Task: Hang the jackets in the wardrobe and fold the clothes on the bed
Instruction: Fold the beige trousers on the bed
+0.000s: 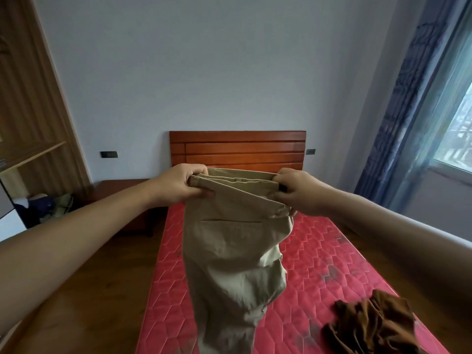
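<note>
A pair of beige trousers (232, 254) hangs in the air over the bed, held up by the waistband. My left hand (178, 186) grips the left end of the waistband. My right hand (296, 191) grips the right end. The legs hang down together toward the red quilted mattress (332, 261), back pocket facing me. A crumpled brown garment (370, 325) lies on the mattress at the lower right.
A wooden headboard (237, 148) stands against the white wall. An open wooden wardrobe (28, 139) is at the left, with a dark nightstand (120, 190) and some bundled items (48, 206) beside it. Blue curtains (408, 103) and a window are on the right.
</note>
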### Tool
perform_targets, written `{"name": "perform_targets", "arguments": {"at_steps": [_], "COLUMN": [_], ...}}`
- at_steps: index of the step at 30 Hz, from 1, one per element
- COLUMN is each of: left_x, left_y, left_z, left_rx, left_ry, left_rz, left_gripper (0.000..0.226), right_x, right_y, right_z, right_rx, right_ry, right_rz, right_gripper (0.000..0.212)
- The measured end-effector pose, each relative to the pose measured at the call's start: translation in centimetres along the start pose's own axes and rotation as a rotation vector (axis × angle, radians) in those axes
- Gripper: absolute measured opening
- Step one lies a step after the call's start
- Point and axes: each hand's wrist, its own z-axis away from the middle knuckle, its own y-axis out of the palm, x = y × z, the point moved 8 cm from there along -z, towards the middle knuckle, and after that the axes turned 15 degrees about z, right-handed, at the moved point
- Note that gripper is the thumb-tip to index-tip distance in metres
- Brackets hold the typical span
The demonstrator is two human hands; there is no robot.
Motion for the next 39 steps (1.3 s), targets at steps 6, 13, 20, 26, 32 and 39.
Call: {"name": "perform_targets", "arguments": {"at_steps": [6,13,20,26,32,39], "left_x": [-2.1,-2.9,-2.1,-4.1,-8.8,-9.0], "left_y": [-0.9,-1.7,-1.8,-4.0,-2.2,4.8], "left_z": [0.5,-0.3,-0.5,-0.3,0.3,-5.9], "left_rx": [-0.131,-0.257,-0.299,-0.248,-0.387,0.105], "left_ry": [0.101,0.101,0.082,0.122,0.423,0.122], "left_rz": [0.099,0.216,0.367,0.076,-0.459,-0.462], "left_gripper": [0.039,0.023,0.017,0.052,0.083,0.039], "right_x": [-0.4,-2.1,-1.6,-1.4,0.8,-0.1], "right_y": [-1.3,-0.7,-0.7,-1.4,-2.0,-2.0], "right_z": [1.1,1.2,1.6,0.9,-0.5,0.2], "right_rx": [-0.128,-0.197,-0.313,-0.43,-0.421,-0.299], "right_ry": [0.057,0.135,0.136,0.186,0.162,0.117], "right_rz": [-0.326,-0.847,-0.785,-0.976,-1.017,-1.05], "right_gripper": [0.017,0.034,0.028,0.057,0.053,0.067]}}
